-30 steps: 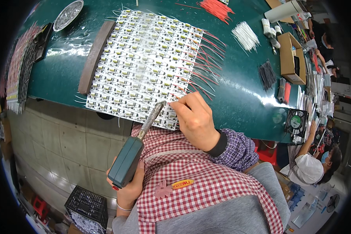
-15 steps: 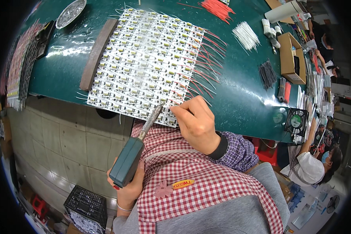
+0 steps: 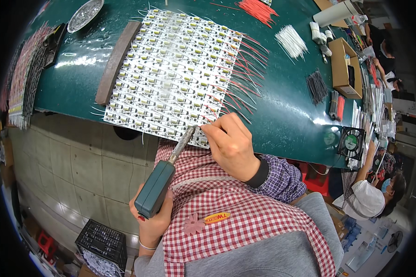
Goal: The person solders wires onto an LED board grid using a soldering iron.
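Note:
My left hand (image 3: pixel 156 220) is wrapped round the dark green handle of a soldering gun (image 3: pixel 156 187). Its metal tip rests at the near edge of a large white sheet of circuit boards (image 3: pixel 162 69), close to my right fingertips. My right hand (image 3: pixel 230 145) is closed in a pinch at that same spot. Whatever is between those fingers is too small to make out. Yellow and black components cover the sheet in rows, with thin white wires across them. Red and white wires (image 3: pixel 247 69) stick out from its right side.
A dark bar (image 3: pixel 118 64) lies along the sheet's left edge. On the green table (image 3: pixel 282 124) are a dish (image 3: pixel 84 16), bundles of red wires (image 3: pixel 258 10), white wires (image 3: pixel 291 42) and black wires (image 3: pixel 317 87), a cardboard box (image 3: pixel 345 69) and a small fan (image 3: pixel 351 142). Co-workers sit at the right.
The soldering gun has shifted slightly right, and its tip is now nearer my right fingertips. My right hand has moved a little left, still pinched.

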A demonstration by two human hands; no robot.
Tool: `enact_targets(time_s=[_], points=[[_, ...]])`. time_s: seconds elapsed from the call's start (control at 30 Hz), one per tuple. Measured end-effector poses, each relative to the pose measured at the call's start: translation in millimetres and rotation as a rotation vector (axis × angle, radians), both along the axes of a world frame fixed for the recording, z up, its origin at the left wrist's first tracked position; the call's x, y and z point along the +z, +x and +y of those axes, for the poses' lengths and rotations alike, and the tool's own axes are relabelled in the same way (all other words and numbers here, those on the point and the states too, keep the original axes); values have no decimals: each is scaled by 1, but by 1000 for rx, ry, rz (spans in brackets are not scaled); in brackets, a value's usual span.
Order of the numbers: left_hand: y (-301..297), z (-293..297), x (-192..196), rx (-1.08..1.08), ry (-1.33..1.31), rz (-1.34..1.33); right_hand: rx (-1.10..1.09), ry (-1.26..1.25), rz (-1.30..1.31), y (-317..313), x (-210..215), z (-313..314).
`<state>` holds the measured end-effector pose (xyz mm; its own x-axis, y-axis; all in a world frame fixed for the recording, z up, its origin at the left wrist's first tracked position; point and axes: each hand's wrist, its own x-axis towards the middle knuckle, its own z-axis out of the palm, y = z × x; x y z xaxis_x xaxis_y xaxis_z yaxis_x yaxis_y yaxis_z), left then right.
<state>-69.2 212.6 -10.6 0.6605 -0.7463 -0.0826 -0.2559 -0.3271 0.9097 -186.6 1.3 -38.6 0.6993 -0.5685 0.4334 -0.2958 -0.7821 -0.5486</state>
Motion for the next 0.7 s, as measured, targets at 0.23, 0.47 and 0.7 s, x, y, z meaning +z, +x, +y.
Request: enact_targets(time_s=[0.23,0.47,0.7], points=[[2,-1,4,-10,14,40,-7,-14,26,1,1,1],[-4,24,-6,60,95,77,-6,-22,50,2,2,1],[-5,26,-1,88,43,186,12,-14,52,0,-1,2]])
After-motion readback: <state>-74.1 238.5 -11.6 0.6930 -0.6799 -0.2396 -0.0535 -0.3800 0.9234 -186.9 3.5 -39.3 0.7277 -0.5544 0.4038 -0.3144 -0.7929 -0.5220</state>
